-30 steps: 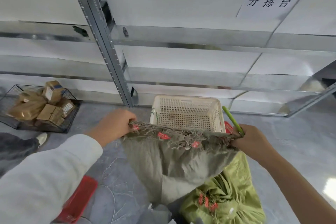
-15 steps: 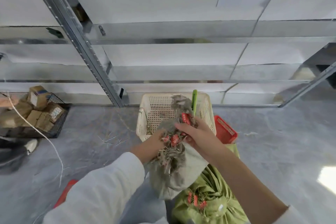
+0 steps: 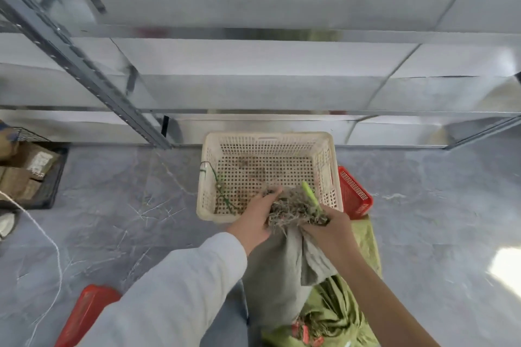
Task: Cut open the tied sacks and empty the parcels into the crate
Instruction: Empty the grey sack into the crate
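At the bottom of the frame, right of centre, a yellow-green sack (image 3: pixel 341 310) lies on the floor with its neck still bunched and tied. Lying over it is the grey sack (image 3: pixel 275 279). Its long axis runs from lower centre up to its frayed mouth, which sits right at the near rim of the cream crate (image 3: pixel 267 138).

Both hands are at that mouth, and neither is at the sack's closed end. The left hand (image 3: pixel 255 221) grasps the gathered fringe from the left, its fingers reaching along it. The right hand (image 3: pixel 334 229) is clenched on the fringe from the right and also holds a green cutter (image 3: pixel 310 194), whose tip points into the crate.

So the opening is already at the crate while the sack's body trails back toward the person, lower in the frame. Tipping it out would probably need the closed end lifted above the mouth.

Only scraps and a green cord show on the crate's floor. A red basket (image 3: pixel 355 194) touches its right side. A wire basket (image 3: pixel 53 177) with brown parcels (image 3: pixel 33 162) is at far left, and metal shelving (image 3: pixel 253 87) stands beyond.
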Demonstrator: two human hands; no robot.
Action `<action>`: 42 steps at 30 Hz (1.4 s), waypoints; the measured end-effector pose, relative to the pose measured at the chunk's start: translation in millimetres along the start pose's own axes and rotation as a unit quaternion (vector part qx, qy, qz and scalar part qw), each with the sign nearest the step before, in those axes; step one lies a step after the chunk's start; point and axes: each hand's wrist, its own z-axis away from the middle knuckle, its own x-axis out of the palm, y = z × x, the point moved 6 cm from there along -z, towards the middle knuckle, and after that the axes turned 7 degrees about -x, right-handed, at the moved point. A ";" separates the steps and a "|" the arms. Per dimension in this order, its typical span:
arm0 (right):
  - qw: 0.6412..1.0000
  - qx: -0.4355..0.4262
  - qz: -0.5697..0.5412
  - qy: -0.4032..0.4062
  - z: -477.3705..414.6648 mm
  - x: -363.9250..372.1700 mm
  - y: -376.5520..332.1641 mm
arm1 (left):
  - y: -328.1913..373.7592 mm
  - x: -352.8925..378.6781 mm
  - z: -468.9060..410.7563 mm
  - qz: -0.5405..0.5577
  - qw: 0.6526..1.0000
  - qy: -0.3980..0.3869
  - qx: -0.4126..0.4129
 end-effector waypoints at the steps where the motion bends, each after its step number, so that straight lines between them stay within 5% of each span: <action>1: 0.999 0.038 -0.018 0.014 -21.3 7.7 10.6 | 2.8 -5.8 -24.0 0.001 1.000 0.016 -0.009; 11: 0.974 0.215 -0.069 0.029 -212.9 92.6 101.7 | 73.5 -30.3 -195.0 0.036 0.999 0.019 -0.004; 15: 0.976 0.195 -0.087 0.042 -290.5 122.2 113.1 | 102.3 -42.8 -238.5 -0.172 0.973 0.084 0.125; 18: 0.974 0.198 -0.105 0.028 -351.0 149.6 124.7 | 98.5 -43.6 -241.1 -0.324 0.908 0.109 0.243; 21: 0.970 0.205 -0.126 -0.014 -394.4 176.8 139.7 | 62.5 -50.6 -257.3 -0.554 0.806 0.111 0.173; 23: 0.971 0.204 -0.113 -0.051 -409.7 187.4 144.3 | 46.4 -66.8 -281.5 -0.611 0.774 0.118 0.119; 26: 0.977 0.158 -0.043 -0.137 -421.4 194.6 140.4 | 54.3 -73.9 -322.0 -0.632 0.752 0.124 0.140; 31: 0.997 0.066 -0.001 -0.050 -397.8 147.7 149.4 | 80.3 -79.2 -385.7 -0.607 0.784 0.118 0.065; 36: 0.960 0.146 0.083 -0.226 -333.3 130.0 210.8 | 85.8 -84.2 -429.3 -0.649 0.748 0.099 0.096; 40: 0.986 0.119 0.023 -0.115 -330.4 131.9 229.7 | 92.5 -80.6 -425.9 -0.685 0.675 0.198 0.191; 42: 0.994 0.102 0.038 -0.026 -343.7 132.0 230.8 | 97.8 -70.4 -402.9 -0.622 0.700 0.222 0.271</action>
